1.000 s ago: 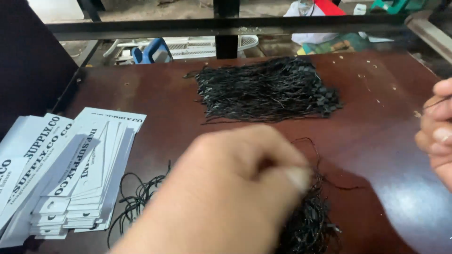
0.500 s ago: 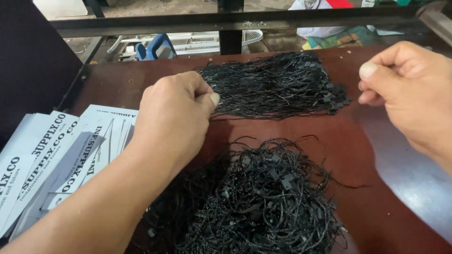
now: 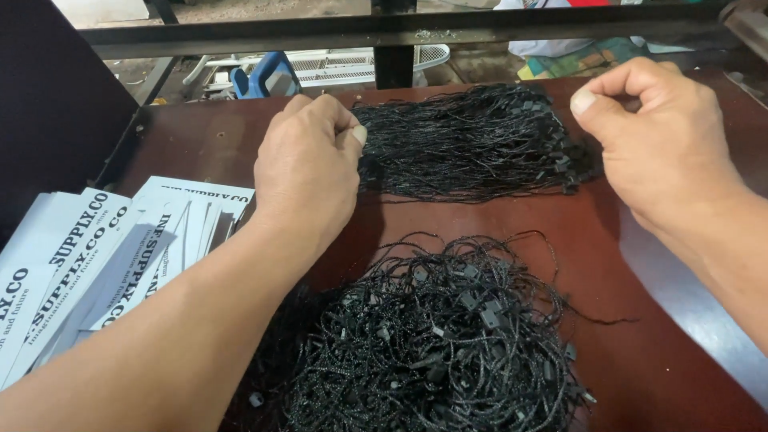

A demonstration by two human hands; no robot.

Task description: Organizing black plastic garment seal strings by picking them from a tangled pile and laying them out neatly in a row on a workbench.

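Observation:
A neat bundle of straight black cords (image 3: 472, 144) lies across the far middle of the reddish-brown table (image 3: 656, 352). My left hand (image 3: 308, 172) is closed, thumb and forefinger pinching at the bundle's left end. My right hand (image 3: 652, 136) is closed too, thumb pressed to forefinger just above the bundle's right end. Whatever thin cord they pinch blends into the bundle. A tangled heap of black cords with small plastic locks (image 3: 436, 336) lies nearer to me, between my forearms.
A fanned stack of white paper tags with black print (image 3: 88, 256) lies at the left. A dark panel (image 3: 48, 112) stands at the far left. A black metal bar (image 3: 384, 28) runs along the table's far edge, with clutter on the floor beyond.
My left hand has moved from close to the camera out to the far bundle's left end. My right hand came in from the right edge to the bundle's right end.

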